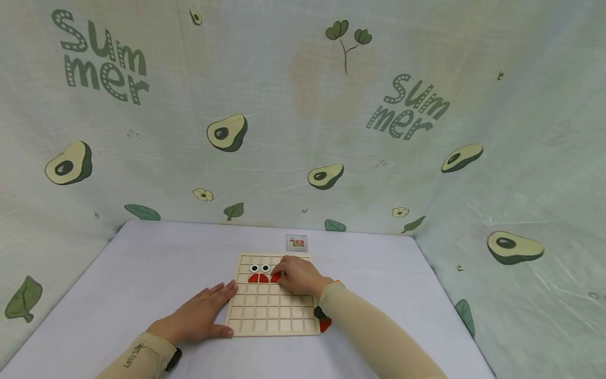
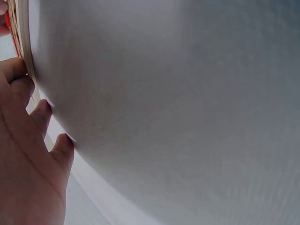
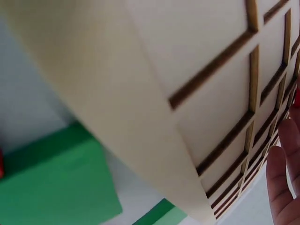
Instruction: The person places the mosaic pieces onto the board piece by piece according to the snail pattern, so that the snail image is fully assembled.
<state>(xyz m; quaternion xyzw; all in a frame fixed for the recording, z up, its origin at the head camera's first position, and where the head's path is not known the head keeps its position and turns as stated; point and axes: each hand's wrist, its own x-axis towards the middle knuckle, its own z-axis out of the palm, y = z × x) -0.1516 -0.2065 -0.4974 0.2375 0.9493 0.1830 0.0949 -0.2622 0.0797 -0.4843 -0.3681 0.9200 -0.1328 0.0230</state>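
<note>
A wooden grid board [image 1: 260, 327] lies on the white table. Two round eye pieces [image 1: 254, 268], white with black centres, sit side by side in its upper cells. Below them are two red pieces with curved tops [image 1: 253, 278]. My right hand [image 1: 298, 275] reaches over the board and pinches another red piece [image 1: 275, 277] at the cell to the right of those two; the fingers partly cover it. My left hand [image 1: 201, 315] rests on the table, fingers extended, with fingertips and thumb at the board's left edge.
Behind the board lies a small picture card [image 1: 296, 243]. Green blocks [image 3: 61, 180] lie beside the board's right edge, and a red block [image 1: 325, 324] shows there, partly under the right forearm. A printed cloth [image 1: 284, 105] hangs behind the table.
</note>
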